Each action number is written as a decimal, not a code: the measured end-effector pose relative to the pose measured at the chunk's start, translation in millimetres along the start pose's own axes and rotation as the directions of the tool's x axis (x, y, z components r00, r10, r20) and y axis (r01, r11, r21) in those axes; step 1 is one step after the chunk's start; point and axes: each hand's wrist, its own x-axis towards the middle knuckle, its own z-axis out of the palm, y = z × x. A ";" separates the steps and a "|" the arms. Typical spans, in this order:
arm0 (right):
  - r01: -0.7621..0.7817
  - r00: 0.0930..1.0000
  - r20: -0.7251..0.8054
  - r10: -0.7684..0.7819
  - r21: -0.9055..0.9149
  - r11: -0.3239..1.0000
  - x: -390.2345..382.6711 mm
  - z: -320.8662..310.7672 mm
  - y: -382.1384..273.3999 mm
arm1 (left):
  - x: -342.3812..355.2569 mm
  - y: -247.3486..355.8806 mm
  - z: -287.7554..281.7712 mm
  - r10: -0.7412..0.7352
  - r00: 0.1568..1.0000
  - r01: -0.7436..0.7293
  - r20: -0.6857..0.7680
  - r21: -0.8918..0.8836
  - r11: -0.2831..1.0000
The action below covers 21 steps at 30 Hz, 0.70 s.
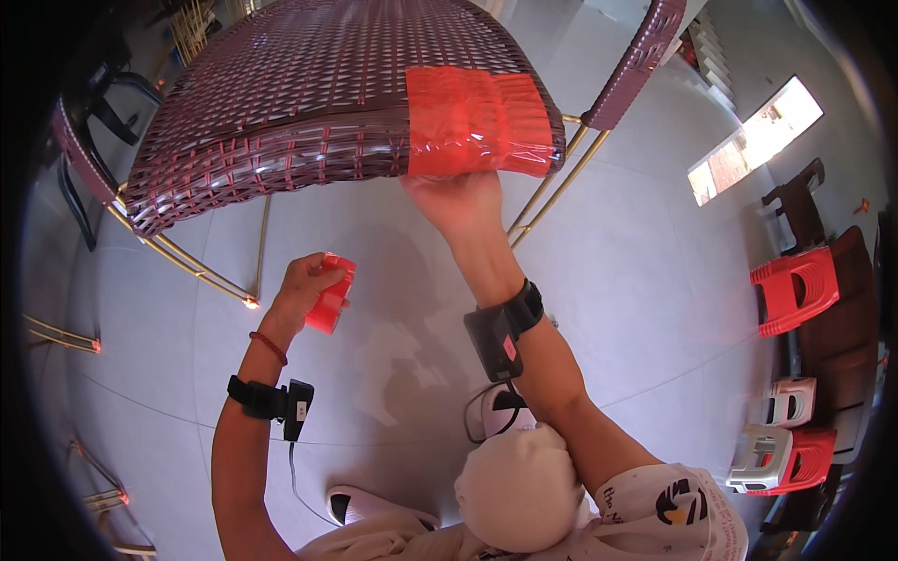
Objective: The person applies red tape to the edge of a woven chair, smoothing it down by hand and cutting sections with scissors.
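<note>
Head view: left hand (pixel 304 290), fingers curled shut around a red tape roll (pixel 331 294), held low over the floor (pixel 374 234). Right hand (pixel 460 201) presses the red tape strip (pixel 475 122) wrapped over the front edge of a woven brown chair seat (pixel 281 103); its fingers are hidden behind the strip, grip unclear.

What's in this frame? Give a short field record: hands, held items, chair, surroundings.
left hand: holds a red tape roll, apart from the chair
right hand: raised to the seat's front edge, under the red tape patch
chair: dark woven wicker seat, gold metal legs
tape patch: red, glossy, wrapped over the seat's front edge
wrists: black strapped devices on both
floor: grey tiles
far right: stacked red and white plastic stools
</note>
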 end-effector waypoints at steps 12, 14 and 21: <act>-0.183 0.968 0.201 0.146 0.175 0.968 11.1 -19.1 -3.7 | 0.9 -3.4 -0.2 -0.030 0.999 0.030 0.013 -0.001 1.000; -0.023 1.000 0.017 0.022 0.061 0.998 8.7 -8.1 5.2 | 2.5 -5.6 -1.2 -0.026 1.000 0.026 0.013 0.007 1.000; -0.095 0.995 0.027 0.092 0.128 0.987 12.4 -16.1 -8.8 | 15.8 -17.3 -1.9 0.028 0.998 -0.027 0.052 -0.021 0.999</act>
